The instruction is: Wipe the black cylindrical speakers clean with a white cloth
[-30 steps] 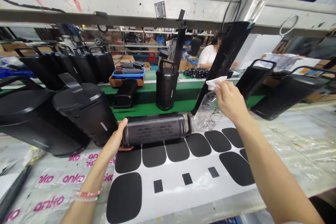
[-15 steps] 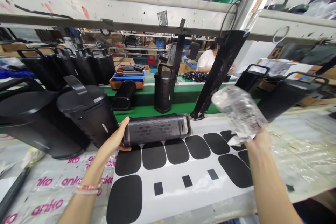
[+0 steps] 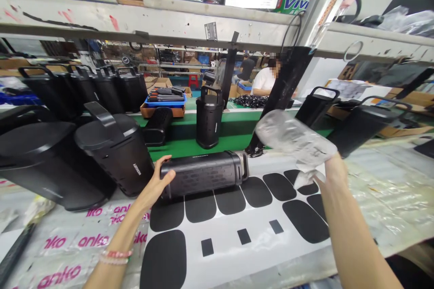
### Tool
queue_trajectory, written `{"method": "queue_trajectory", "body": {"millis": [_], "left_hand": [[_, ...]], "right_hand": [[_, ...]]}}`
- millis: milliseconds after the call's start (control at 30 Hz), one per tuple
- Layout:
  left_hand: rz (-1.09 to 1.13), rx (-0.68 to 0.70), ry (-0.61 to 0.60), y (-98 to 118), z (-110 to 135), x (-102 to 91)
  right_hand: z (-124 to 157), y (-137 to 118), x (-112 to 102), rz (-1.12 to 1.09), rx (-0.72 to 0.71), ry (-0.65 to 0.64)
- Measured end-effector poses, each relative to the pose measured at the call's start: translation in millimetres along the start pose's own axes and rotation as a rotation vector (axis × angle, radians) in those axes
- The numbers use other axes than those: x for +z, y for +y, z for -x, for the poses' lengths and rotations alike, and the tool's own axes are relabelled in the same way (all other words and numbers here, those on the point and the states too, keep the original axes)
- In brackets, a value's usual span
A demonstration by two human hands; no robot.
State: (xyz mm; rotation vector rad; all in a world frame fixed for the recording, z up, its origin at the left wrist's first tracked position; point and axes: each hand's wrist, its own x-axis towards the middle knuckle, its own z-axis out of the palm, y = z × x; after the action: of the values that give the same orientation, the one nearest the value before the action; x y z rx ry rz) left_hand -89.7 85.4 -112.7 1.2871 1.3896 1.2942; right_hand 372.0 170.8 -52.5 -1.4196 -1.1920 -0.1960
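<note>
A black portable speaker point(image 3: 203, 174) with a carry handle at its right end lies on its side at the back edge of a white sheet point(image 3: 247, 257). My left hand point(image 3: 159, 183) grips its left end, thumb on the near side. Black rounded patches point(image 3: 256, 191) and small dark squares point(image 3: 243, 236) mark the sheet. My right hand point(image 3: 332, 171) is closed on a crumpled clear plastic bag point(image 3: 291, 137), held in the air above the sheet's right side; its fingers are partly hidden behind the bag.
Black speakers point(image 3: 113, 153) stand close on the left, with more point(image 3: 366, 122) at the right. Another speaker point(image 3: 209, 119) stands on the green conveyor point(image 3: 183, 137). A slanted black post point(image 3: 276, 99) rises behind the sheet. Overhead runs a shelf point(image 3: 169, 18). A person point(image 3: 266, 79) sits beyond.
The speaker has rolled a little, showing lettering on its upper side, and my left thumb now lies across its near face. The plastic bag in my right hand has swung left.
</note>
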Motion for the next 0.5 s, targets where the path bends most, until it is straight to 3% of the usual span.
{"method": "queue_trajectory", "body": {"millis": [67,133,200,367,433,500], "left_hand": [[-0.028,0.028,-0.010,-1.6,0.9,0.3],[-0.080,0.063,0.015,-2.7,0.9,1.6],[-0.124,0.096,0.048,-3.6,0.4,3.2],[-0.156,0.125,0.070,-6.5,0.1,4.4],[-0.162,0.134,0.071,-7.3,0.3,4.3],[-0.167,0.142,0.073,-7.3,0.4,4.4]], "right_hand": [[-15.2,-10.1,-0.6,0.079,0.078,0.147],[-25.9,-25.0,0.4,0.159,0.069,0.203],[-29.9,-41.8,5.7,0.219,-0.015,0.127],[-26.9,-72.1,25.7,0.345,-0.214,-0.201],[-28.2,-81.2,27.3,0.394,-0.272,-0.253],[-26.0,-93.1,26.4,0.437,-0.317,-0.221]]}}
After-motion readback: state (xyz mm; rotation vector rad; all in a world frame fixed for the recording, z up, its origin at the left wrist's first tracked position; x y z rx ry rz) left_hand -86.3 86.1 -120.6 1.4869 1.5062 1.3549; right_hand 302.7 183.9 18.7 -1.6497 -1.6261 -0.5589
